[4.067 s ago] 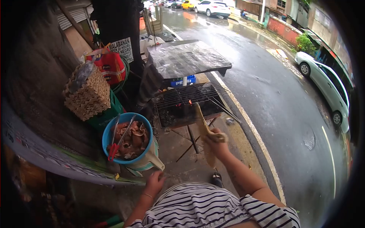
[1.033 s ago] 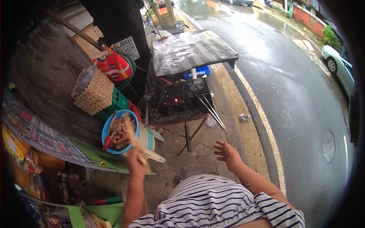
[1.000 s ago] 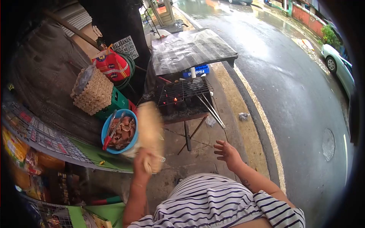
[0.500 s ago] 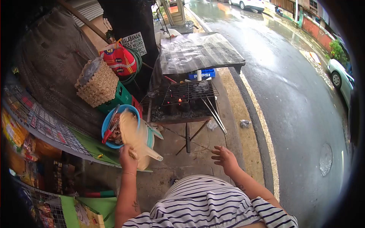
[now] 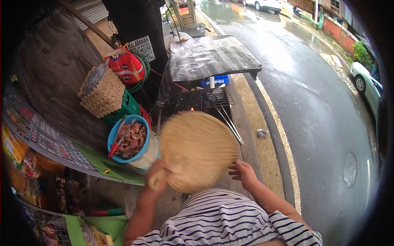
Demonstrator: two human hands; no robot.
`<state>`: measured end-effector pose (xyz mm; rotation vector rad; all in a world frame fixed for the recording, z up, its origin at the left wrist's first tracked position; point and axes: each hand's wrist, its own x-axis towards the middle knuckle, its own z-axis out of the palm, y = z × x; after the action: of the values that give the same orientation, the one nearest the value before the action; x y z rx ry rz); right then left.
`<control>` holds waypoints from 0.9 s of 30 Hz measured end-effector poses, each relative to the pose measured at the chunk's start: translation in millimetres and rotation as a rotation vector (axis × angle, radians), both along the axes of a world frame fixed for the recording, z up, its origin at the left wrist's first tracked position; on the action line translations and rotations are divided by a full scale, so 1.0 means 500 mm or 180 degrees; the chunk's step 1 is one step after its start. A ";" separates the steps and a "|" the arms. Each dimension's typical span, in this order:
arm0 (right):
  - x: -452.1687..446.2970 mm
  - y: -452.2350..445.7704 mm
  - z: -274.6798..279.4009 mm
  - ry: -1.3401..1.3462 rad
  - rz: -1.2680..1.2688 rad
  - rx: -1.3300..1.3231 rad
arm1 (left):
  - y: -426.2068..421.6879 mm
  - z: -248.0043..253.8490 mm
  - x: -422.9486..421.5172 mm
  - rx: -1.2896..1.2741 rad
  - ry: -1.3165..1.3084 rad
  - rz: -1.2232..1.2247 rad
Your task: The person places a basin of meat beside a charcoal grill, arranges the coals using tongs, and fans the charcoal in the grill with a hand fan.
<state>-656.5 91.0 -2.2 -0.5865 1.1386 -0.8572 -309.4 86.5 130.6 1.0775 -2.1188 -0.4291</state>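
A round woven hand fan [image 5: 197, 149], blurred by motion, spreads in front of my body. My left hand [image 5: 159, 180] is closed around its handle at the lower left. My right hand [image 5: 245, 174] is open beside the fan's right edge, fingers apart and holding nothing. Behind the fan, a charcoal grill with a black wire grate [image 5: 205, 98] glows with a small flame; the fan hides most of its front. Metal tongs [image 5: 230, 126] rest on the grill's right side.
At left stands a blue basin [image 5: 143, 156] of raw meat [image 5: 133, 141] with red-handled tongs [image 5: 115, 147] in it. Behind it are a woven basket [image 5: 102, 92] and green crate [image 5: 130, 104]. A covered table [image 5: 213, 57] stands beyond the grill; a wet road [image 5: 312, 115] runs along the right.
My left hand has swung the fan from beside the basin rightward, across the front of the grill. The basin's meat is now uncovered. My right hand has barely moved.
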 end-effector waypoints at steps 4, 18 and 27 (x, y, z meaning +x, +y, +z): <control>0.007 -0.001 0.011 -0.0022 0.0046 -0.0200 | -0.044 -0.044 0.085 -0.0334 -0.0135 0.2020; 0.004 0.006 0.004 0.0048 -0.0122 0.0025 | 0.007 -0.032 0.022 0.0235 0.0214 0.0775; 0.015 0.004 0.012 0.0202 -0.0016 0.0061 | -0.003 -0.012 0.019 0.0024 0.0243 0.1138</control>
<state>-649.3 92.7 3.8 -0.5988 1.2052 -0.8360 -299.7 85.3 124.7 1.3881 -1.8095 -0.3001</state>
